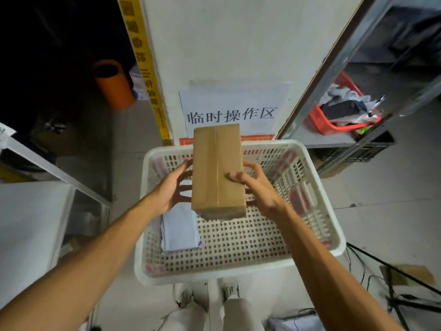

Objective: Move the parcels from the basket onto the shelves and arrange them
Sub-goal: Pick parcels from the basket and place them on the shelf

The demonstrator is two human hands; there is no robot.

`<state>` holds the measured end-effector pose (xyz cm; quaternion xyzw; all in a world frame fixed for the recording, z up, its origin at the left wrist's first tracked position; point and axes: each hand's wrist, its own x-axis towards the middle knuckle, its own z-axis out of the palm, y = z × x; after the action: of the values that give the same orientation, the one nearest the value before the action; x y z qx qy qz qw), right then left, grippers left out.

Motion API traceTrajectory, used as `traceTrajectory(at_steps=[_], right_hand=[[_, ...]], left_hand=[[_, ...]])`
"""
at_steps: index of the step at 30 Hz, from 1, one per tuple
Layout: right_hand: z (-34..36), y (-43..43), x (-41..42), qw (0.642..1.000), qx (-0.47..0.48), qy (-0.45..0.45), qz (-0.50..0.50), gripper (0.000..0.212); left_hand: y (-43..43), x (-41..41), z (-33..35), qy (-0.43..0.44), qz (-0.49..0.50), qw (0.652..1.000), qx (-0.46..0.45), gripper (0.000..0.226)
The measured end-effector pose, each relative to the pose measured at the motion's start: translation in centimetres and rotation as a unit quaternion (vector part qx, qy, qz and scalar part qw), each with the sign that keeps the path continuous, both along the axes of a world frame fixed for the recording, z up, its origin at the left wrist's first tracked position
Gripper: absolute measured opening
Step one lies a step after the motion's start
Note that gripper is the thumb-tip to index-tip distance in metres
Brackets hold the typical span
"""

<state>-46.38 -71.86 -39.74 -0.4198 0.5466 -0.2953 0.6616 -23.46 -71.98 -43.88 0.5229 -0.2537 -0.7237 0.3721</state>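
Two bare forearms reach forward. The left hand (pixel 170 189) and right hand (pixel 261 189) grip a brown cardboard parcel (pixel 217 168) between them, fingers (pixel 253 168) curled round its long sides. It is held above the white basket (pixel 238 271), where a pale flat parcel (pixel 180 231) lies.

White pillar (pixel 214 44), paper sign (pixel 233 103), grey tiled floor (pixel 381 187)

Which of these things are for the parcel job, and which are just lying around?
For the job: brown box, held by left hand and right hand; pale parcel; white basket; metal shelf.
Just lying about: orange tube; red basket; wall sign.
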Motion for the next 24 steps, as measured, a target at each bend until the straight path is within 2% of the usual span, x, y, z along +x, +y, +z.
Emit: traceTrajectory(at_steps=[5,10,13,17,20,22,24], right_hand=[[0.5,-1.2,-0.4,0.998,-0.011,-0.035,0.056,0.063],[0.3,-2.1,-1.1,0.994,-0.005,-0.075,0.073,0.045],[-0.3,-2.2,-1.8,0.993,-0.013,-0.082,0.086,0.039],[-0.5,-2.4,-2.5,0.989,-0.036,-0.059,0.131,0.061],[0.6,-2.7,-1.6,0.981,-0.06,-0.004,0.183,0.061],[1.4,-2.8,-0.8,0.972,-0.077,0.055,0.215,0.08],[1.9,-2.7,-0.3,0.965,-0.084,0.072,0.237,0.096]], left_hand=[[1.4,-0.5,-0.3,0.07,-0.031,0.996,0.055,0.057],[2.5,-0.3,0.0,0.034,0.031,0.997,0.057,0.035],[3.6,-0.3,0.0,0.024,0.056,0.998,0.016,0.026],[4.5,-0.3,1.1,-0.013,0.112,0.994,-0.001,0.054],[5.1,-0.5,2.1,-0.035,0.11,0.993,-0.018,0.05],[5.8,-1.1,2.6,-0.059,0.116,0.991,-0.03,0.051],[6.5,-1.5,2.8,-0.067,0.138,0.987,-0.044,0.054]])
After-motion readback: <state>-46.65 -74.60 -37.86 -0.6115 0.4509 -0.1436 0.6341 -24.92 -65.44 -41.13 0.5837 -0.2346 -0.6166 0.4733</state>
